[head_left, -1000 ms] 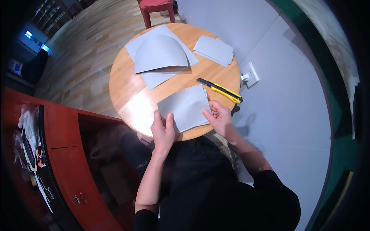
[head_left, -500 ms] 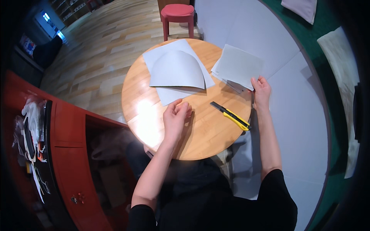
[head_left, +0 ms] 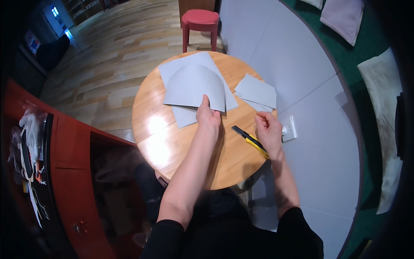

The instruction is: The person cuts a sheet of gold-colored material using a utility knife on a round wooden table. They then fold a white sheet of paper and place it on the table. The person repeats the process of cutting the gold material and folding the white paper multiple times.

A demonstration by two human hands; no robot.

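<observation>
Left hand (head_left: pixel 209 115) pinches the near edge of a bent gray sheet (head_left: pixel 194 85), thumb on top. That sheet lies over flat gray paper (head_left: pixel 184 119) on the far part of the round wooden table (head_left: pixel 174 144), left of small gray cards (head_left: pixel 257 91). Right hand (head_left: pixel 270 133) curls near the yellow knife (head_left: pixel 249 139); I can't tell if its fingertips touch.

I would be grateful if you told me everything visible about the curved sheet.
The curved sheet is pale grey, smooth-looking and thin, like stiff paper or card. It bows upward, near edge lifted, over at least one flatter sheet on the round table. The left hand holds its near edge, thumb on top.
</observation>
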